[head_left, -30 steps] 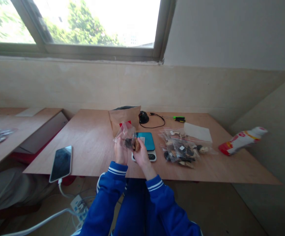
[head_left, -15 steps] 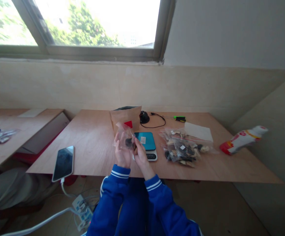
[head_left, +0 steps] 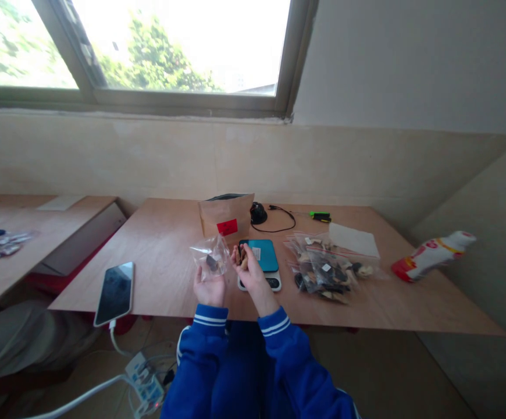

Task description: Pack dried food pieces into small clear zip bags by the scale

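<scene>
Plywood tabletop (head_left: 157,244) spans the area ahead of both hands, and its near edge runs just below them. Beyond the hands, a brown paper pouch (head_left: 227,216) with a red label stands upright. To the right of the right hand lies a pile of clear zip bags (head_left: 327,265) filled with mixed dark and pale pieces, with a white sheet (head_left: 352,240) at its far side. Well to the right, a red-and-white packet (head_left: 431,255) lies off the tabletop edge. To the left of the left hand, a phone (head_left: 114,285) lies face up on a cable. Just beyond the right hand sits a scale (head_left: 259,263) with a teal top plate. Farther back lie a black cable (head_left: 279,216) and a green pen (head_left: 320,216).

Left hand (head_left: 209,285) is clenched on a small clear bag (head_left: 211,259), held raised above the tabletop and just left of the scale; dark pieces are visible inside. Right hand (head_left: 248,270) is beside the bag, directly over the near part of the scale, with its fingers pinched on a few small tan and dark pieces (head_left: 242,256). Hands are near each other but apart. Blue sleeves with white stripes cover both wrists.
</scene>
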`<state>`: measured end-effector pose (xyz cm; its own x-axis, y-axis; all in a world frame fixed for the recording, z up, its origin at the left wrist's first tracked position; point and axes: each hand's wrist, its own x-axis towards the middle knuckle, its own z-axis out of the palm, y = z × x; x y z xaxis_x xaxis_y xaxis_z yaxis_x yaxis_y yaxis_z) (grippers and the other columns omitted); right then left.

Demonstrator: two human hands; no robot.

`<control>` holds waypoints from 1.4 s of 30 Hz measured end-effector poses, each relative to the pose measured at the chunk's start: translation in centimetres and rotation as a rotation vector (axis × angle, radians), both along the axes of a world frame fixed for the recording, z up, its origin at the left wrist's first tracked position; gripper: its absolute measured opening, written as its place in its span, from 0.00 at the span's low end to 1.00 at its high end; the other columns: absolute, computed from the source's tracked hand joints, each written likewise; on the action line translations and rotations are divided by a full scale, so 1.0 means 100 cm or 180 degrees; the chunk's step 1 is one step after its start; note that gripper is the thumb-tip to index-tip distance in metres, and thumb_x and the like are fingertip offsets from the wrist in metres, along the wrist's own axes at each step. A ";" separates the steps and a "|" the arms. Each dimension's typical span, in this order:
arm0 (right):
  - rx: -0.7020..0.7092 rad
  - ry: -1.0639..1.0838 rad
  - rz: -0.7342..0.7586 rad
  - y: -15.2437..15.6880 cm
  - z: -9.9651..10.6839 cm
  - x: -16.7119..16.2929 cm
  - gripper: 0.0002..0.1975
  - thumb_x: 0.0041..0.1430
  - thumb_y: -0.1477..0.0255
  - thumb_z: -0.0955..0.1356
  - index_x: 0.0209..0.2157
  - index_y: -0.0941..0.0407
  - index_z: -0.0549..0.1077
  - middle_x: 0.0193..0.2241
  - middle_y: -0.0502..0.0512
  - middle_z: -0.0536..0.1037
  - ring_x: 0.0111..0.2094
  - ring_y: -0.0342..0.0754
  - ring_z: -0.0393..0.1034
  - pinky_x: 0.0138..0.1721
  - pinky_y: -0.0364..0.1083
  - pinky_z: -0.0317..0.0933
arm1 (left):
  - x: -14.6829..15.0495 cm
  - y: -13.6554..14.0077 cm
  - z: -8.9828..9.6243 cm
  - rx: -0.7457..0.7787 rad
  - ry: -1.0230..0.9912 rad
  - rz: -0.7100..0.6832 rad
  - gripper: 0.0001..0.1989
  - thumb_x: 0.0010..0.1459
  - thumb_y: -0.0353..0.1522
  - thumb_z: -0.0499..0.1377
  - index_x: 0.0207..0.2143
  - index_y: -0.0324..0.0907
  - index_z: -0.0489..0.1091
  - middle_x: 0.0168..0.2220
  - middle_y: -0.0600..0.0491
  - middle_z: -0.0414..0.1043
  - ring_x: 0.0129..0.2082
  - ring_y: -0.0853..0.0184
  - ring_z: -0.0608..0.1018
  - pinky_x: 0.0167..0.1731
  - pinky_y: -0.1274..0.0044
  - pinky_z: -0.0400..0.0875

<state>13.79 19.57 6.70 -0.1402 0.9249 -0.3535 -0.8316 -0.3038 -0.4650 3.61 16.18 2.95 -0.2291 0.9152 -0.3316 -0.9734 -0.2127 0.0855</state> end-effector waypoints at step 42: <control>0.3036 -0.5970 0.2256 0.135 0.144 -0.009 0.09 0.46 0.71 0.71 0.24 0.64 0.77 0.28 0.64 0.80 0.34 0.53 0.72 0.36 0.46 0.61 | -0.002 -0.002 0.025 -0.0251 0.0080 0.0082 0.18 0.60 0.20 0.46 0.46 0.36 0.71 0.39 0.47 0.78 0.44 0.68 0.79 0.44 0.79 0.74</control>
<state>12.93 33.06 21.08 -0.5704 0.8197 -0.0530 0.7213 0.4689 -0.5098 3.45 15.98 5.46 -0.2614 0.8802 -0.3961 -0.9650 -0.2293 0.1274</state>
